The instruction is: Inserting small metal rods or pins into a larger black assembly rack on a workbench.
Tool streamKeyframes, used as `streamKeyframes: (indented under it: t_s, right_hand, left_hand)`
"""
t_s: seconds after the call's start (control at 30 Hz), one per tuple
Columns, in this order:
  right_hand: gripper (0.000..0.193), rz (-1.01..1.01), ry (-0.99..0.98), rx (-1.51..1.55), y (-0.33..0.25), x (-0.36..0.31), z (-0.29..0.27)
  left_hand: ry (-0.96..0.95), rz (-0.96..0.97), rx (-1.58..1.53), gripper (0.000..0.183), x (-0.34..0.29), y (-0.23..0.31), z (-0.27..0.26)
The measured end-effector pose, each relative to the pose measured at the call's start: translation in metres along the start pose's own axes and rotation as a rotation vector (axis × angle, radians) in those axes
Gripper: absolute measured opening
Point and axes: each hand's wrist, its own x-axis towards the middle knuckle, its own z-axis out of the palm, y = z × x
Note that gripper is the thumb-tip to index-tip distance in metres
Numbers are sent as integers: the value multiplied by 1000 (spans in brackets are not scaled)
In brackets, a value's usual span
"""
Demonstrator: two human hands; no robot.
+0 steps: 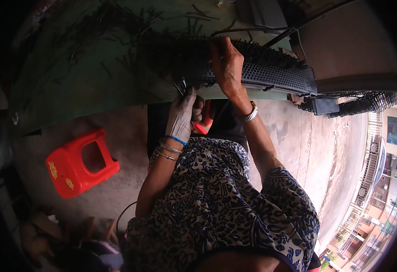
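Note:
My left hand (180,109), in a pale grey work glove, is closed around a pair of cutting pliers. Their metal jaws (182,86) point up toward the table, and a red handle (200,128) shows below the glove. Bare and bent at the fingers, my right hand (228,65) grips a long black perforated plastic piece (278,78) over its upper side. Rows of short black prongs (262,53) stick up from that piece. It lies along the front of the green table, its left end in shadow near the pliers. My right fingertips are partly hidden.
Loose black plastic sticks (139,22) lie scattered over the green tabletop (80,86). A black cable (257,30) crosses behind the piece. To the left on the floor is a red plastic stool (78,167). More black mesh parts (366,103) sit at the right.

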Motion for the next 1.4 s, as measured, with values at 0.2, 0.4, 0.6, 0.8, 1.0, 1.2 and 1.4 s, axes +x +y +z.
streamKeyframes:
  t_s: [0.2,0.4,0.6,0.8,1.0,1.2,1.4]
  right_hand:
    - [9,30,-38,70,1,1,-4]
    - [9,103,-51,132,-3,1,-7]
    - [16,-77,-161,-219,3,-7,-6]
    - [18,-56,-213,-238,-12,-13,-14]
    - [21,463,-773,414,-29,-15,-47]
    - [13,387,-607,622,-17,-19,-52]
    - [6,211,-138,143,-18,-6,-34]
  left_hand:
    - [31,0,-42,32,2,1,0]
    - [-84,-7,-159,29,7,-1,-4]
    - [-143,-30,-188,27,5,1,-2]
    - [-153,-35,-183,26,4,2,-4]
    - [-193,-21,-94,28,1,1,-3]
    - [-183,-51,-5,31,-3,5,4]
    - [-181,-78,-106,27,14,-2,-4]
